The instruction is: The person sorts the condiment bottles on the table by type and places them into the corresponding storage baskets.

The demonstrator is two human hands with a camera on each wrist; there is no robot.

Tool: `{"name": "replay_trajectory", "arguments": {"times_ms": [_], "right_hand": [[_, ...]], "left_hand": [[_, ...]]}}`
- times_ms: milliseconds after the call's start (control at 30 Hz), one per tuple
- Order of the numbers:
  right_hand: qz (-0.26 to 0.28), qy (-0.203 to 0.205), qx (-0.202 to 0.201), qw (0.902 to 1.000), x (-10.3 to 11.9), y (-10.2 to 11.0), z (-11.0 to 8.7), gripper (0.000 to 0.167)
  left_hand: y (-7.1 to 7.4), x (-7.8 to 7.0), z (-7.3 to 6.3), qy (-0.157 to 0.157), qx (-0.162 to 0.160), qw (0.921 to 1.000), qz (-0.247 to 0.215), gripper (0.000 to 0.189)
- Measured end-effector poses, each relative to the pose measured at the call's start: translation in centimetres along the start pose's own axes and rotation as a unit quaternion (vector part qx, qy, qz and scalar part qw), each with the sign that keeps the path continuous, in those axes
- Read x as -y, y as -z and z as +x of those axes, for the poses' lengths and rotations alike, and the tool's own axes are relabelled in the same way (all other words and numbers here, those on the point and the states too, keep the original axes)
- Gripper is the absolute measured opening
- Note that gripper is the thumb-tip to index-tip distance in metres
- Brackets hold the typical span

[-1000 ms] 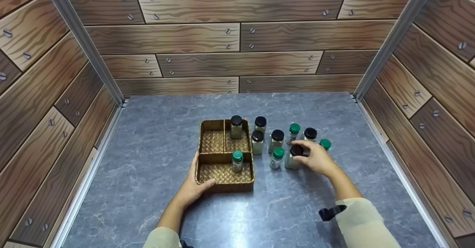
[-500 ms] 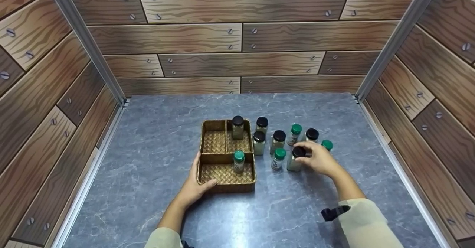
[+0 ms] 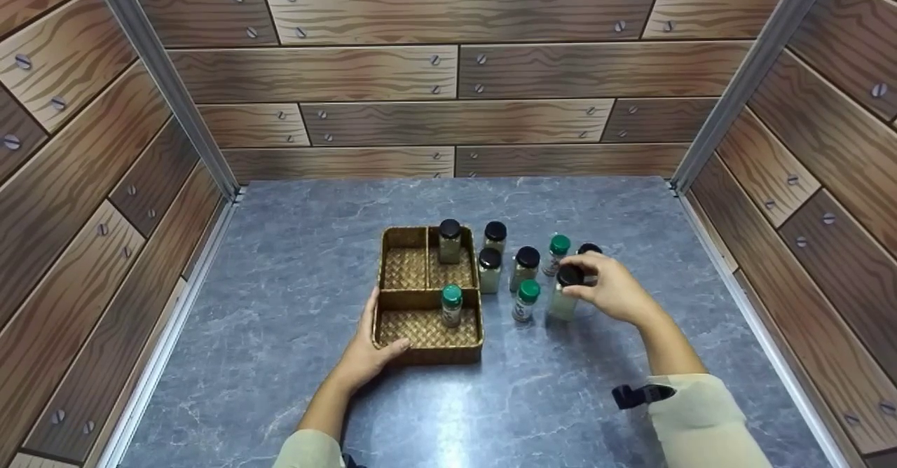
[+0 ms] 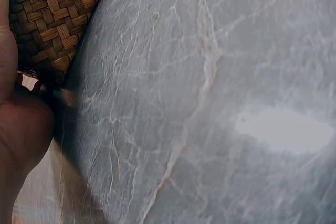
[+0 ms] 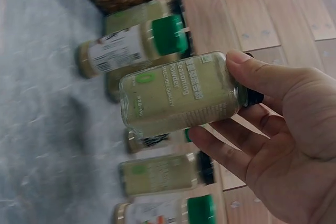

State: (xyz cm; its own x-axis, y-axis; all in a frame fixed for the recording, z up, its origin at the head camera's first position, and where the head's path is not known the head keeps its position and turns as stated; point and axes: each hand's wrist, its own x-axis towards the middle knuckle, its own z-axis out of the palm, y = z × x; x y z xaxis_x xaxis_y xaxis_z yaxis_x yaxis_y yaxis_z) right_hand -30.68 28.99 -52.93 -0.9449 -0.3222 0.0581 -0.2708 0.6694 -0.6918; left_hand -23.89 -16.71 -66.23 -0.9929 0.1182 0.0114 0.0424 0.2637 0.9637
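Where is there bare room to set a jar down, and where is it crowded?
Free: the basket's back-left compartment; its front compartment, left of the green-capped jar; and the table left of the basket and behind the basket, up to the plank wall. Crowded: right of the basket, where jars stand close together near the right hand, which holds another.

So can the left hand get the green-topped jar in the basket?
Probably yes: the left hand holds the basket at its near left corner, and nothing covers the green-topped jar from above. It would likely have to let go of the basket first.
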Motion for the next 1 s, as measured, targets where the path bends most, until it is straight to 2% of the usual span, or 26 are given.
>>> {"name": "replay_trajectory", "arguments": {"times_ms": [233,433,767,1000], "right_hand": [[-0.002,0.017,-0.006,0.9998,3.0,1.7,0.4,0.050],[-0.014,0.024,-0.013,0.9995,5.0,2.2,1.0,0.050],[0.003,0.032,-0.011,0.9994,6.5,1.2,2.3,0.052],[0.005,0.030,-0.017,0.9994,7.8,0.1,3.5,0.055]], "left_hand": [[0.0,-0.2,0.1,-0.002,0.001,1.0000,-0.001,0.120],[0.1,-0.3,0.1,0.000,-0.001,1.0000,0.009,0.120],[-0.1,-0.2,0.1,-0.001,-0.008,0.9999,0.014,0.119],[0.0,-0.2,-0.1,0.013,-0.004,0.9999,0.010,0.120]]}}
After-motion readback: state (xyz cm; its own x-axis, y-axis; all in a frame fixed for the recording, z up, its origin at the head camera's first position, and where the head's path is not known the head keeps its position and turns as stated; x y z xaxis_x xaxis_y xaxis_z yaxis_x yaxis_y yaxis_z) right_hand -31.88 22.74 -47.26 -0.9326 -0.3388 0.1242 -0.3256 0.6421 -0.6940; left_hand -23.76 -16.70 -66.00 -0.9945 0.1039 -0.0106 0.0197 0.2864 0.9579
